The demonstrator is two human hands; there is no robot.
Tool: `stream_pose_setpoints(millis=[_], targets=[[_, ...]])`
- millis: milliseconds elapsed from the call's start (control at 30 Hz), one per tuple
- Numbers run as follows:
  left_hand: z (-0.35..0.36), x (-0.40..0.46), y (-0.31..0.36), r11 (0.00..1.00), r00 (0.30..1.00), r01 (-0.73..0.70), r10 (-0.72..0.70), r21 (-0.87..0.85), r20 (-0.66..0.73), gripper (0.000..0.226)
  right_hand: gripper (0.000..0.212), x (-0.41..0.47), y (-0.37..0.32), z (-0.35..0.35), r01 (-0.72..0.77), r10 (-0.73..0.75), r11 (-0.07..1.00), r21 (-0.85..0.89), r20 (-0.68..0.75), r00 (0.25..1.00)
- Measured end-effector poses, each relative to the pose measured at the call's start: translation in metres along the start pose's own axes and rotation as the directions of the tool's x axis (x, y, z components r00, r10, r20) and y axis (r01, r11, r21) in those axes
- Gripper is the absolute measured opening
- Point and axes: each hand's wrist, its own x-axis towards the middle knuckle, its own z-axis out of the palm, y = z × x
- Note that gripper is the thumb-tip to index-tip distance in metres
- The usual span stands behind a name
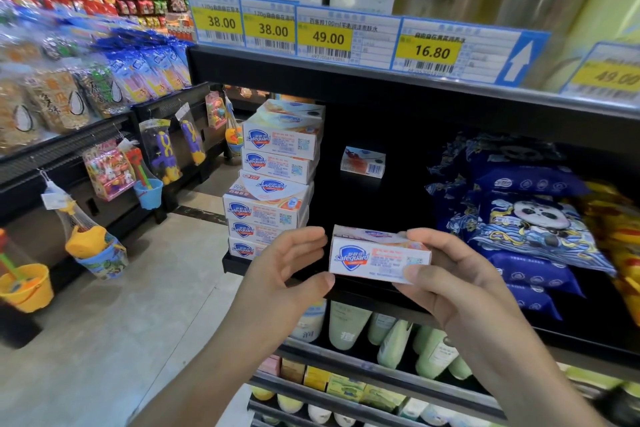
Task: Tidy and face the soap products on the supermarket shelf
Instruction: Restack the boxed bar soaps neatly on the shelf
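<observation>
The right hand (446,274) holds a white Safeguard soap box (379,258) in front of the black shelf (363,291), its logo side facing the camera. The right fingers (420,236) curl over the box's top right edge while the thumb presses its lower right corner, so the box is pinched between them. The left hand (287,267) is just beside the box's left end, fingers gently curved and close together; the thumb tip reaches the lower left corner, but I cannot tell whether it actually touches.

To the left, at the shelf's end, stands a stack of soap boxes (277,180) of the same brand, slightly uneven. Further back on the shelf, a single small box (363,162) sits alone, well apart from the stack. Dark blue packets with a panda print (530,222) fill the right side of the shelf. Yellow price tags (327,38) line the shelf edge above. Pale green bottles (394,336) stand on the shelf below.
</observation>
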Motion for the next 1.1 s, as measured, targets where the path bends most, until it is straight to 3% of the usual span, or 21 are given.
stream_pose_setpoints(millis=[200,433,700,833,1100], targets=[[-0.010,0.001,-0.004,0.995,0.995,0.097,-0.096,0.035,-0.029,0.039,0.048,0.006,0.004,0.011,0.205,-0.204,0.979,-0.019,0.049,0.978],[-0.024,0.003,-0.015,0.963,0.989,0.108,-0.079,0.247,-0.124,0.038,0.046,0.042,0.004,0.055,0.349,-0.338,0.936,-0.053,0.147,0.930],[-0.036,0.005,-0.016,0.962,0.984,0.146,-0.118,0.231,-0.131,0.039,0.045,0.077,0.018,0.097,0.338,-0.321,0.924,-0.176,0.119,0.939],[-0.037,0.006,-0.016,0.962,0.988,0.137,-0.114,0.238,-0.106,0.037,0.051,0.084,0.025,0.105,0.393,-0.405,0.848,-0.356,0.043,0.913],[-0.029,0.008,-0.015,0.971,0.994,0.103,-0.092,0.215,-0.062,0.037,0.043,0.088,0.030,0.113,0.383,-0.435,0.771,-0.509,0.018,0.900]])
